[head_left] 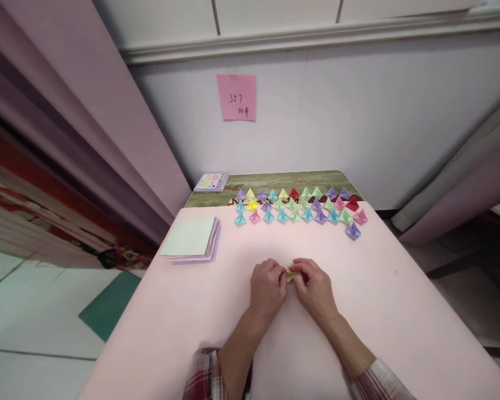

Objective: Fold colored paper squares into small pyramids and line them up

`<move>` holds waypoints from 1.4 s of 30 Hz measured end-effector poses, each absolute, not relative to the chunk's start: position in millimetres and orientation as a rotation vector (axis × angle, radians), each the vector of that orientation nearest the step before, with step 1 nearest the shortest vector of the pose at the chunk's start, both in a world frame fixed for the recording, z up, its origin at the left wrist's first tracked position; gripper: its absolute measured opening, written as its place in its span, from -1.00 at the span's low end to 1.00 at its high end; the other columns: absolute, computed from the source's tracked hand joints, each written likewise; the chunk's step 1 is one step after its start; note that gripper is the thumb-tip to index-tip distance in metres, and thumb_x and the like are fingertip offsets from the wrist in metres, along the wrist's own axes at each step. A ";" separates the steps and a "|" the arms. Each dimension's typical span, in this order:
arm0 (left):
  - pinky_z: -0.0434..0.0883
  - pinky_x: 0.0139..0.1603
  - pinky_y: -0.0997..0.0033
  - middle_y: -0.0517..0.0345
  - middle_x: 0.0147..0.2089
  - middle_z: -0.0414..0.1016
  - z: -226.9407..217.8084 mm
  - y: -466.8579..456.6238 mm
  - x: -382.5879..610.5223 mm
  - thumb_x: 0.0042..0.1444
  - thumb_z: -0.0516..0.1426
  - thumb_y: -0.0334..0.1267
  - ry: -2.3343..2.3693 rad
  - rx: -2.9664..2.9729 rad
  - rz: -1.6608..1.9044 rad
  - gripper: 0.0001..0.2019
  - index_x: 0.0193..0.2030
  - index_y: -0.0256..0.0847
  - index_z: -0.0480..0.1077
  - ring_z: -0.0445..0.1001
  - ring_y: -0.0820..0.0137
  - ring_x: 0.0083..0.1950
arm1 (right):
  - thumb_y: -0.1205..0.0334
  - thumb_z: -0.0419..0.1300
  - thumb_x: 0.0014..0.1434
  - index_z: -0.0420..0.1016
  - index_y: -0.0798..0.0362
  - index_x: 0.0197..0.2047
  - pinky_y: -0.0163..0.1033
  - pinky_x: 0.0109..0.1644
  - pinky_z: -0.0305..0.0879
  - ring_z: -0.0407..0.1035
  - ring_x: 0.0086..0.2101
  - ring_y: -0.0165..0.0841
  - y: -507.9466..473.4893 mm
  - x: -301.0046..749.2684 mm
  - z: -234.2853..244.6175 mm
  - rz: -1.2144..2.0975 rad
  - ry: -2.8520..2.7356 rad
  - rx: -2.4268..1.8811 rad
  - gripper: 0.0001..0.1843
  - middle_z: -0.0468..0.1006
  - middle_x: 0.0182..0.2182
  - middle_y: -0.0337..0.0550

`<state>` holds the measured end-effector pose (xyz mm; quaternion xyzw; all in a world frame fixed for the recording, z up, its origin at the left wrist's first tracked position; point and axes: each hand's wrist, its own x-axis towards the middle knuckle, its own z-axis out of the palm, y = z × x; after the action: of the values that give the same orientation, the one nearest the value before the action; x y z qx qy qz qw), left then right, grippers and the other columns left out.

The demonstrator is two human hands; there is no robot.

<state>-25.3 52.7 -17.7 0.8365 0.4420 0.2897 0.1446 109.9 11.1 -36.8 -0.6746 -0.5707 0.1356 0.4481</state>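
Note:
A small piece of folded yellow paper (290,274) is pinched between my two hands, just above the pink tabletop. My left hand (268,286) grips its left side with curled fingers. On the other side, the thumb and forefinger of my right hand (315,285) close on its right edge. Fingertips hide part of the paper, so its full shape does not show. Beyond my hands stand rows of small folded paper shapes (283,216) in blue, green, purple, pink, yellow and red. One purple folded shape (353,230) sits apart at the right front of the rows.
A stack of square coloured paper (189,238) lies at the left of the table (241,322). A printed packet (211,182) rests at the back left corner. On the wall behind hangs a pink note (237,98). A purple curtain (150,128) borders the left side.

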 end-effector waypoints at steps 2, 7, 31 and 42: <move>0.27 -0.23 0.27 0.10 -0.35 0.41 -18.2 51.9 -24.5 0.09 0.08 -0.48 1.269 2.441 0.838 -0.84 -0.41 -0.17 0.40 0.36 0.32 -0.29 | 0.37 0.05 0.06 0.56 0.00 -0.33 -0.22 -0.27 0.42 0.48 -0.30 -0.29 11.4 109.6 -38.4 0.307 -1.428 -1.661 -0.75 0.55 -0.18 -0.08; 0.26 -0.23 0.26 0.11 -0.36 0.40 -19.6 52.1 -22.8 0.09 0.10 -0.45 1.265 2.447 0.824 -0.87 -0.41 -0.17 0.38 0.36 0.31 -0.28 | 0.38 0.04 0.09 0.57 -0.02 -0.28 -0.23 -0.26 0.43 0.48 -0.30 -0.31 10.2 108.6 -39.1 0.264 -1.505 -1.679 -0.72 0.53 -0.12 -0.09; 0.21 -0.18 0.28 0.14 -0.37 0.41 -12.3 44.2 -17.9 0.07 0.13 -0.43 1.374 2.365 0.705 -0.87 -0.46 -0.17 0.37 0.34 0.32 -0.25 | 0.36 0.04 0.14 0.52 0.05 -0.29 -0.29 -0.24 0.36 0.48 -0.31 -0.35 2.0 106.5 -26.9 0.208 -1.639 -1.902 -0.79 0.52 -0.09 -0.09; 0.26 -0.27 0.41 0.16 -0.36 0.36 -20.0 46.3 -18.9 0.09 0.05 -0.48 1.270 2.231 0.716 -0.84 -0.44 -0.18 0.34 0.33 0.38 -0.27 | 0.39 0.03 0.14 0.56 -0.03 -0.26 -0.30 -0.25 0.31 0.47 -0.29 -0.34 4.5 102.8 -22.4 0.243 -1.677 -1.995 -0.72 0.52 -0.04 -0.20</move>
<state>-18.9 46.3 -20.0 0.8134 0.4632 0.2612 0.2358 102.8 4.5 -22.4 -0.7360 -0.6189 0.0897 0.2592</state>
